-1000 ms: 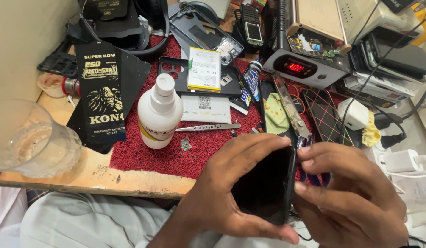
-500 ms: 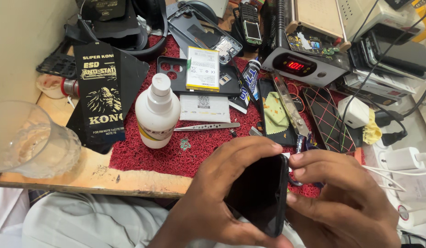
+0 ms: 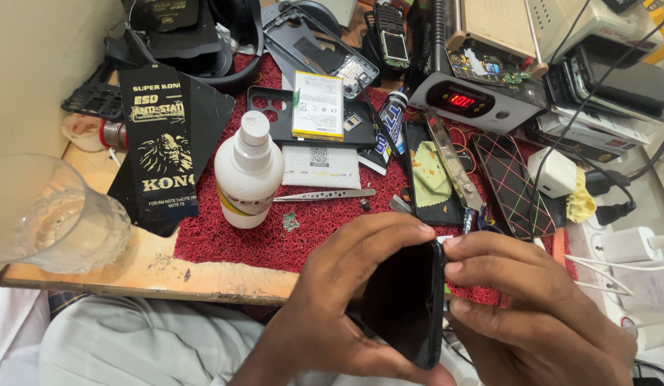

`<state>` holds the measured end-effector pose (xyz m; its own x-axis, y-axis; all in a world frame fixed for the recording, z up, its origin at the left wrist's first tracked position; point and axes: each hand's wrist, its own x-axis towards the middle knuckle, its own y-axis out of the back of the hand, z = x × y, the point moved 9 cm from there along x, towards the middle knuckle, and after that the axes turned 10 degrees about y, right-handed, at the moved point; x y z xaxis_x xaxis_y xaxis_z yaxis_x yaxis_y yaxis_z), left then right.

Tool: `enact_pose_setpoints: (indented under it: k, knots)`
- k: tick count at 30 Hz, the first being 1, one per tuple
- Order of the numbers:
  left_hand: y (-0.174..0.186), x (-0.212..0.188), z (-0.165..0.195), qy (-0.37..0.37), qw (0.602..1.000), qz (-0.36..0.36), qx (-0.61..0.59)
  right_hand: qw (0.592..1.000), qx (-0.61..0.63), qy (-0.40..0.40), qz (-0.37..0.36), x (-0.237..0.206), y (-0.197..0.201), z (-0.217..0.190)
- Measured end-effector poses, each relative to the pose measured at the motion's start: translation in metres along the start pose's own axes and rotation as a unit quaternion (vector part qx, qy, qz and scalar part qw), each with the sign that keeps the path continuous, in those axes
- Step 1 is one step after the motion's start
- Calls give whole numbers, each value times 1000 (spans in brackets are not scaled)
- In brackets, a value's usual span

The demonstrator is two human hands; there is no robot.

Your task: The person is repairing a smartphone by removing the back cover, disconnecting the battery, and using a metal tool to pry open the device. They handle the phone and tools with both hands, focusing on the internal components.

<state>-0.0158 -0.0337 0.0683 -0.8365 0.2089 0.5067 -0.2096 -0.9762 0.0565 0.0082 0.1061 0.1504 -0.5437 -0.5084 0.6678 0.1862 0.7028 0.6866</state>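
Black slab phone [image 3: 407,304] now tilted more edge-on than a second ago, held low over the red mat [image 3: 274,236]. Left hand [image 3: 332,300] cups it; right hand [image 3: 532,314] fingertips pinch its edge. Seating continues, probably.

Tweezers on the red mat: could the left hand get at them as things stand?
Probably yes, once freed. The tweezers lie bare on the red mat just beyond the left hand, nothing between; but that hand grips the black phone.

White bottle [image 3: 248,171], tweezers [image 3: 325,194], drinking glass [image 3: 49,214] on red mat [image 3: 274,236]
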Motion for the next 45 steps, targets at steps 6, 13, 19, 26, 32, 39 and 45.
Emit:
enact_pose_setpoints:
  k: [6,13,19,26,32,39,45]
  knots:
    - [3,0,4,1,999,15,32,998,-21,28,-53,3,0,-5]
    - [7,-1,4,-3,1000,8,18,962,105,113,-227,35,-15,-7]
    - [5,0,9,-40,998,30,44,982,128,-128,47,-28,15,36]
    - [0,-5,19,-100,977,152,110,914,157,-343,150,-59,24,65]
    - [5,-10,-2,-62,966,250,36,905,156,-356,174,-64,19,51]
    - [10,-30,-32,50,898,287,-329,934,145,-245,215,-118,20,23]
    - [9,-40,-19,20,872,334,-357,889,194,-301,284,-173,8,32]
